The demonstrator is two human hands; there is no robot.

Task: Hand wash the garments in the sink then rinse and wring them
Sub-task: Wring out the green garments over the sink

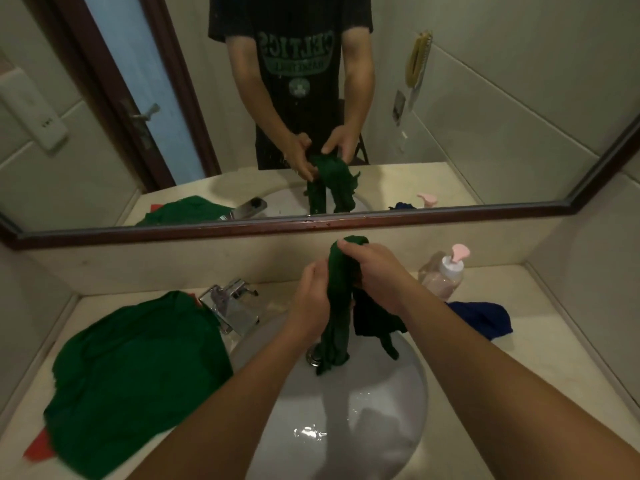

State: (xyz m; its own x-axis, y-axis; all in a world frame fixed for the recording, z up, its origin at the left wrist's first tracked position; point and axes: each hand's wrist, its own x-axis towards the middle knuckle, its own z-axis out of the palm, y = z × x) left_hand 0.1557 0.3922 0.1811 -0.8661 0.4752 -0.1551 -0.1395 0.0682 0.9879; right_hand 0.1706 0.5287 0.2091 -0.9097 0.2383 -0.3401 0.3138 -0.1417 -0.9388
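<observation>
1. Both hands are up over the sink (374, 403), close together, and both are clamped on the dark green garment (337, 271).
2. The left hand (311, 299) has its fingers wrapped round the middle of the bunched cloth, on its left side.
3. The right hand (377, 278) grips higher, with a fingertip pressed on the very top of the bundle.
4. The cloth hangs from the two hands as a ropy column, and its lower end reaches the drain at the back of the bowl (I cannot tell whether it touches the metal).
5. A darker fold spills out under the right hand and dangles over the back right of the bowl.
6. The sink is a round white bowl set into the counter (540, 344), with wet glints in its near part.
7. The chrome tap (230, 303) sits at the sink's back left rim.
8. A second green garment (138, 368) lies spread over the left side of the counter, from beside the tap toward the near left corner, with red patches at its edges.
9. A blue garment (485, 317) lies crumpled on the counter right of the sink, partly behind the right forearm.
10. A pump bottle (443, 275) with a pink head stands at the counter's back edge, just behind the blue garment.
11. The mirror (450, 116) above the counter reflects the hands and the cloth.
</observation>
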